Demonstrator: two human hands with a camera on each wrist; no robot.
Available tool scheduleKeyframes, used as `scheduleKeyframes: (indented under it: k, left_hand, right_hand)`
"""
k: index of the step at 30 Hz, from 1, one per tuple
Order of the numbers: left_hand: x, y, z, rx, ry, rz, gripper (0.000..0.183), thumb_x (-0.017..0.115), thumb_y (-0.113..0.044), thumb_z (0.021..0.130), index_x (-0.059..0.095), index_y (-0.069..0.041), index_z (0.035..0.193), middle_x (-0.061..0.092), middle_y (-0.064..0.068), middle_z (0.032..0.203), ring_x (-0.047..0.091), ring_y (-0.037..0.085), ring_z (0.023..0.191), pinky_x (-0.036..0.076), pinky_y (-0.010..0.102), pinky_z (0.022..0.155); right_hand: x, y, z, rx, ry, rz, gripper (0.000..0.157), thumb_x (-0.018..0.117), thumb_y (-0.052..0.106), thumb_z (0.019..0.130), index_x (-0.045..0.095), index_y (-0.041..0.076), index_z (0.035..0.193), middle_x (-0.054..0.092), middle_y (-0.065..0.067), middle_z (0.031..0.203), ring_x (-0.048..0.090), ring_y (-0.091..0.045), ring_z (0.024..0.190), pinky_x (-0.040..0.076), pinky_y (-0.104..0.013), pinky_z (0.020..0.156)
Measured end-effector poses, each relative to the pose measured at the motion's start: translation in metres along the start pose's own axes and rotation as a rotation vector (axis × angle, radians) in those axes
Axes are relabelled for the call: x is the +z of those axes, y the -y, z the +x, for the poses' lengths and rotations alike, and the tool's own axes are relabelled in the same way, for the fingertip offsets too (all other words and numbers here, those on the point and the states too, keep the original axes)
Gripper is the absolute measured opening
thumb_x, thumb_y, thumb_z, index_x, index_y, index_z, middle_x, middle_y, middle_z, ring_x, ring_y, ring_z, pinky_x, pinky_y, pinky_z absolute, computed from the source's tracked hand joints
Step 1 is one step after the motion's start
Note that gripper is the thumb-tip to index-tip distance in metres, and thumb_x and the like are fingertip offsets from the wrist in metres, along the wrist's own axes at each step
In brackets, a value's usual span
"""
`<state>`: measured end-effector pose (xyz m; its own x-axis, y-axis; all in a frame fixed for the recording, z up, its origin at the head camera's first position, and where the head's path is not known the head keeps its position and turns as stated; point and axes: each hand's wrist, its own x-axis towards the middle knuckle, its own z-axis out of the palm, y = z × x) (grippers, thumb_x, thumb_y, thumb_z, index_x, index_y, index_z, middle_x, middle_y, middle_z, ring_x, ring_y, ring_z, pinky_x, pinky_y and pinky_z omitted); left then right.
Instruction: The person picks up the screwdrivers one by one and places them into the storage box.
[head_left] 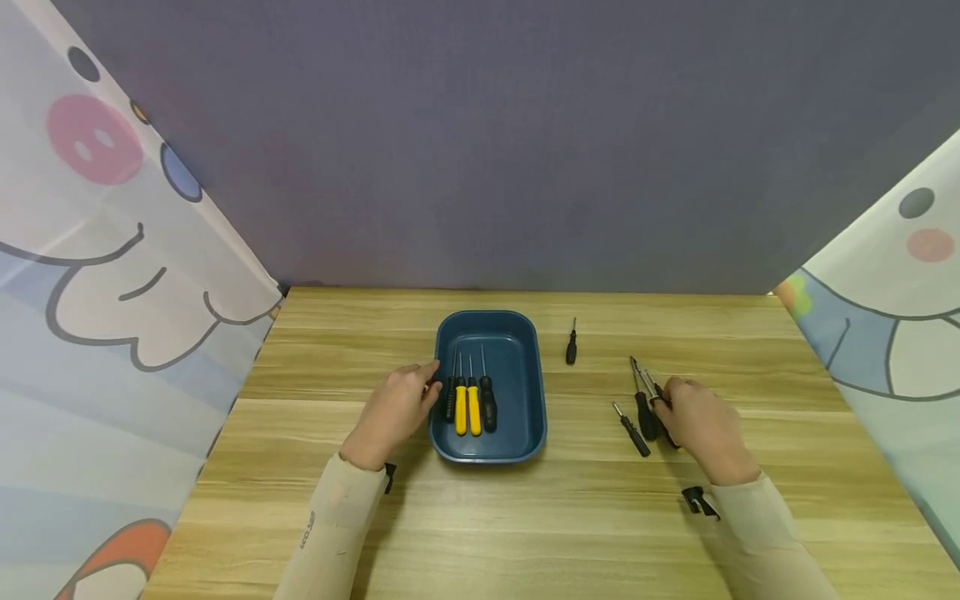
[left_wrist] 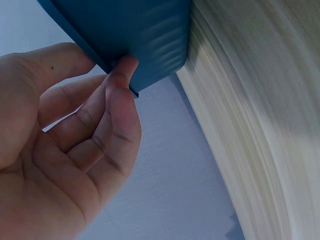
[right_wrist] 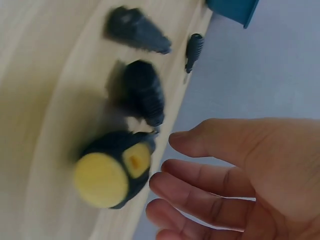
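My left hand (head_left: 393, 408) pinches the left rim of a blue plastic tray (head_left: 522, 417) between thumb and fingertips. In the tray lie two yellow-handled screwdrivers (head_left: 461, 408) with black ones (head_left: 488, 404) on either side, shafts pointing away. Over at the right, my right hand (head_left: 701, 423) is above a screwdriver with a bright shaft (head_left: 649, 382), partly hidden by the fingers. In the right wrist view its thumb and fingers are spread beside a black handle with a yellow end (right_wrist: 101, 180). Another black-handled screwdriver (head_left: 645, 414) lies right beside it.
A short black screwdriver (head_left: 632, 431) lies left of the right hand, and a small one (head_left: 572, 348) stands apart near the tray's right side. The wooden table (head_left: 495, 533) ends at a grey panel (head_left: 495, 150); printed curtains (head_left: 105, 275) hang at both sides.
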<state>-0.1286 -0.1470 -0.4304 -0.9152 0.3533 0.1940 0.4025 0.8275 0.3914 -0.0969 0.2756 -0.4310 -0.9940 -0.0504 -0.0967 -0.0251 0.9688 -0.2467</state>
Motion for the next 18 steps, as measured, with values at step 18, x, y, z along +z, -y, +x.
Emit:
scheduleKeyframes:
  k: [18]
  left_hand:
    - [-0.0005, -0.0022, -0.0011, -0.014, 0.009, 0.002, 0.036, 0.068, -0.008, 0.095, 0.064, 0.006, 0.128, 0.070, 0.015, 0.099, 0.058, 0.016, 0.072, 0.053, 0.031, 0.064]
  right_hand:
    - [0.0097, -0.0105, 0.0030, 0.051, 0.091, -0.020, 0.030, 0.068, 0.023, 0.096, 0.052, 0.009, 0.074, 0.050, -0.004, 0.067, 0.047, -0.021, 0.055, 0.038, -0.035, 0.045]
